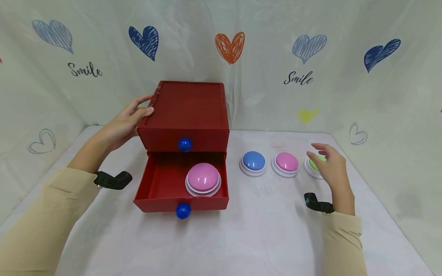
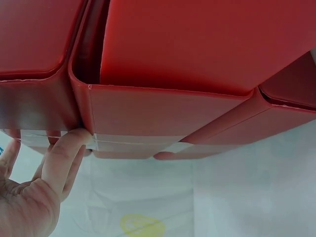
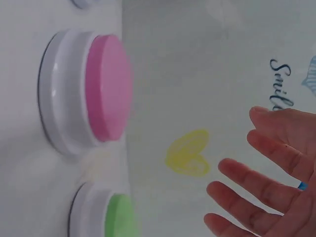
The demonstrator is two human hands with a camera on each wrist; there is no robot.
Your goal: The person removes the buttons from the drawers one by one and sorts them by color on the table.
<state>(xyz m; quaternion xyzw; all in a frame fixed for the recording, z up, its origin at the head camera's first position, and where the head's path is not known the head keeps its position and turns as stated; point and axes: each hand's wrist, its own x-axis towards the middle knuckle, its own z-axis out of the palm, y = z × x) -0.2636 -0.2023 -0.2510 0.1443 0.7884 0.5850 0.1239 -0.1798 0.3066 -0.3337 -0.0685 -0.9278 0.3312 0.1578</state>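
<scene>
Red plastic two-drawer cabinet [image 1: 188,111] stands left of centre on the white cloth-covered table [image 1: 262,230], its lower drawer [image 1: 162,184] pulled out and holding a pink dome button on a white base [image 1: 203,178]. The left hand [image 1: 126,122] rests against the cabinet's upper left edge, fingers extended flat, gripping nothing. The right hand [image 1: 329,165] hovers relaxed and spread above the green dome button [image 1: 315,163], not holding anything. A blue dome button [image 1: 253,161] and a second pink dome button [image 1: 286,163] sit between cabinet and green button.

Risk: the cabinet's walls look smooth and glossy; flat-finger bracing may slip, letting the light body slide on the cloth. The rounded, slick domes offer poor purchase; a loose grasp could drop one.
</scene>
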